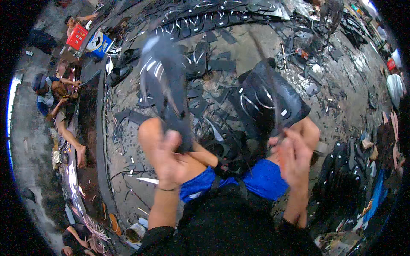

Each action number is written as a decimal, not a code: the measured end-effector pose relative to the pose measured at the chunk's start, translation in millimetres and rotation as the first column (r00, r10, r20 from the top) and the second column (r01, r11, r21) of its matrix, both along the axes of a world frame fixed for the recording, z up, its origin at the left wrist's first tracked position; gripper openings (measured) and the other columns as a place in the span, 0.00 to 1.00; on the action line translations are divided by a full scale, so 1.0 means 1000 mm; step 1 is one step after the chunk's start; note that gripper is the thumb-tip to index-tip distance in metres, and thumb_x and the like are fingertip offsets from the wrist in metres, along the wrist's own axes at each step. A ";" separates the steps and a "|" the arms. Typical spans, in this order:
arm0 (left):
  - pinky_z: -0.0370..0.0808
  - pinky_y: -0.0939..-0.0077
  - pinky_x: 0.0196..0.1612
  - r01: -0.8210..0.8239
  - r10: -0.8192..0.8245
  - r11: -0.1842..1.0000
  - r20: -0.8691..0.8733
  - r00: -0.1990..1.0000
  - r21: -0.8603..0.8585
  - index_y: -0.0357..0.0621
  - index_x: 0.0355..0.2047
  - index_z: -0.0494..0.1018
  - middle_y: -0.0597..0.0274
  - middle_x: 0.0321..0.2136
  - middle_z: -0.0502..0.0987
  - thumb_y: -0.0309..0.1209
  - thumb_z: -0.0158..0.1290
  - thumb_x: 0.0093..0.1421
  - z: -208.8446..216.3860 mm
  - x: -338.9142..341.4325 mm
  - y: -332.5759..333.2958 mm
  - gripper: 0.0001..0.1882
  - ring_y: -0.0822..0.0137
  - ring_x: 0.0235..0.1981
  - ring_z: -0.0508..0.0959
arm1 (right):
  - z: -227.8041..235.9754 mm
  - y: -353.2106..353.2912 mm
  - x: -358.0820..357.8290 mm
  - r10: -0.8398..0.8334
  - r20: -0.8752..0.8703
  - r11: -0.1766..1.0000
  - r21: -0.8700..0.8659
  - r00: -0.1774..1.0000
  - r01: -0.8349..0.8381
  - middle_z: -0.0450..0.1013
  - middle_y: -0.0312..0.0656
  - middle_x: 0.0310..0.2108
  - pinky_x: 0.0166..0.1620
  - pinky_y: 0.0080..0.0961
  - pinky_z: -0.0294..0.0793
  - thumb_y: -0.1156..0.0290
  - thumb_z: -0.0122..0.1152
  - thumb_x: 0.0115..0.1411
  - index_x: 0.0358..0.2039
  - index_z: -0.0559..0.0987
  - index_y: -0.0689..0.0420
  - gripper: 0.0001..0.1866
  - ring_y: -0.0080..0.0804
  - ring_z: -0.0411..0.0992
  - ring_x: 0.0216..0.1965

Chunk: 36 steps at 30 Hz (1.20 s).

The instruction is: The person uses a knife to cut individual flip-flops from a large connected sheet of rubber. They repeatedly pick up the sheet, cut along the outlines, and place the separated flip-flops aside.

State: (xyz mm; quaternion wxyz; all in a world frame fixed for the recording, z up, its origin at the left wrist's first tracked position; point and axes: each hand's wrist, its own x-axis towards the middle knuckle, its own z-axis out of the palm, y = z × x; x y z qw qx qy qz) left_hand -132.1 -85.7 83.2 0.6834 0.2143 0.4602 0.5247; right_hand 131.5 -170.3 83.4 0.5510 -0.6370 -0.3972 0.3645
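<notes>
My left hand point(168, 160) is closed round the heel end of a black rubber sandal point(164, 85), raised in front of my left knee and smeared by motion. Above my right knee, my right hand point(294, 155) has its fingers curled round an orange-handled tool point(282, 155); its working end is too blurred to make out. A thin dark strip point(267, 64) rises from beside those fingers, and I cannot tell whether they grip it. Just beyond the right hand are black rubber pieces point(294, 91) with pale curved straps, near my right knee.
Black rubber scraps point(222, 65) litter the concrete floor. Sandals with pale straps point(200, 21) stand in a row at the far side. Dark rubber pieces point(337, 170) are heaped at right. A person point(51, 96) sits working at left, near a blue box point(99, 45) and a red box point(77, 37).
</notes>
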 end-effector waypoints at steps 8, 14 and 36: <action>0.79 0.84 0.19 -0.038 0.125 0.955 0.285 0.950 -0.295 0.49 0.43 0.76 0.63 0.34 0.82 0.43 0.54 0.65 -0.028 0.060 -0.009 0.13 0.72 0.28 0.82 | -0.045 -0.089 -0.039 0.102 0.366 0.994 -0.072 0.925 -0.081 0.80 0.48 0.36 0.33 0.28 0.77 0.72 0.67 0.56 0.44 0.80 0.61 0.15 0.37 0.78 0.29; 0.79 0.78 0.23 -0.003 0.074 0.956 0.230 0.970 -0.294 0.50 0.43 0.76 0.63 0.33 0.82 0.46 0.54 0.64 -0.027 0.061 -0.018 0.15 0.69 0.30 0.82 | -0.049 -0.103 -0.037 0.184 0.366 0.979 -0.153 0.912 -0.135 0.80 0.47 0.36 0.33 0.30 0.79 0.72 0.69 0.54 0.43 0.81 0.60 0.16 0.37 0.79 0.30; 0.78 0.70 0.42 0.030 -0.020 0.970 0.044 0.999 -0.243 0.42 0.48 0.70 0.61 0.37 0.78 0.43 0.49 0.68 -0.081 0.010 -0.083 0.18 0.66 0.37 0.80 | -0.047 -0.054 -0.050 0.165 -0.173 0.887 -0.405 0.971 -0.223 0.79 0.38 0.30 0.32 0.18 0.73 0.69 0.65 0.62 0.48 0.78 0.63 0.16 0.15 0.71 0.28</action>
